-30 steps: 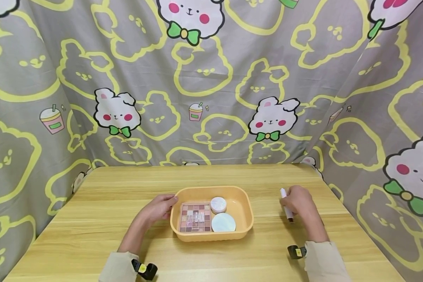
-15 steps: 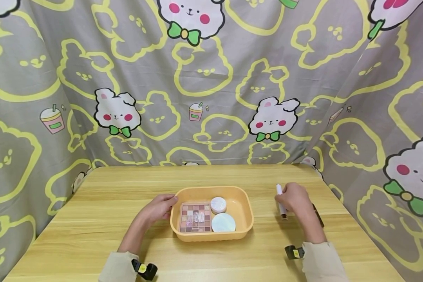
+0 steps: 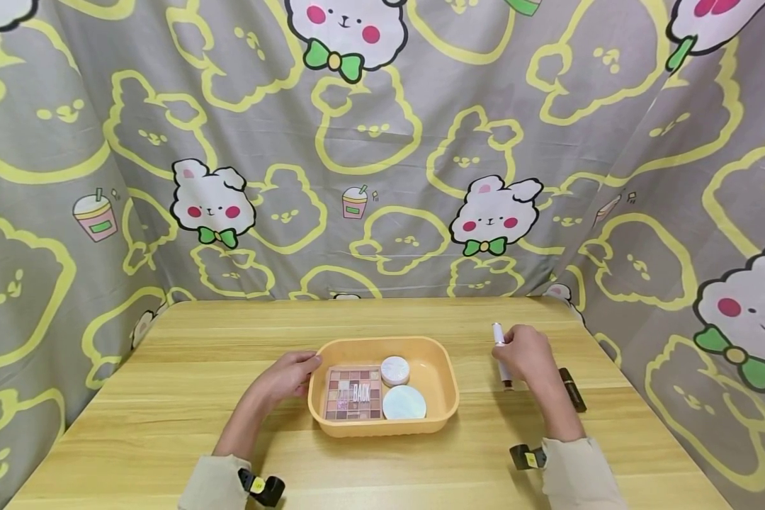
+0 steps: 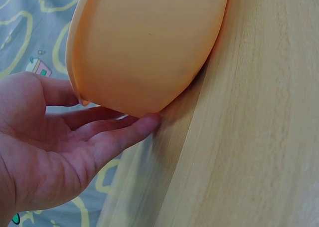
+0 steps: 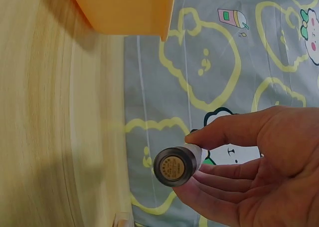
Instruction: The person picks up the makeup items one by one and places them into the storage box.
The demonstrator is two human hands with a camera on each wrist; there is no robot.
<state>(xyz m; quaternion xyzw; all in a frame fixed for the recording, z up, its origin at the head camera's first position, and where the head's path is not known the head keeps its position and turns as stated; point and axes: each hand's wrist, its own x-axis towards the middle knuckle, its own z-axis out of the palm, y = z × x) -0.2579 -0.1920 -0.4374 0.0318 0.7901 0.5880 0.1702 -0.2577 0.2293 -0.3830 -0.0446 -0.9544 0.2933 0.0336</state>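
Pinching white tube (image 3: 499,333) apart from tray rim (image 3: 382,428)

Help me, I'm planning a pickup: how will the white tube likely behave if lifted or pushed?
The white tube is probably stiff: it runs straight past the right grip. Pushed along the table, it would likely roll, since its dark end looks round. It is perhaps light, as the right grip alone holds it.

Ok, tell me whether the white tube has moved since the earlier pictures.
Yes: in the head view, the white tube has moved left toward the tray and slightly toward the table's far edge.
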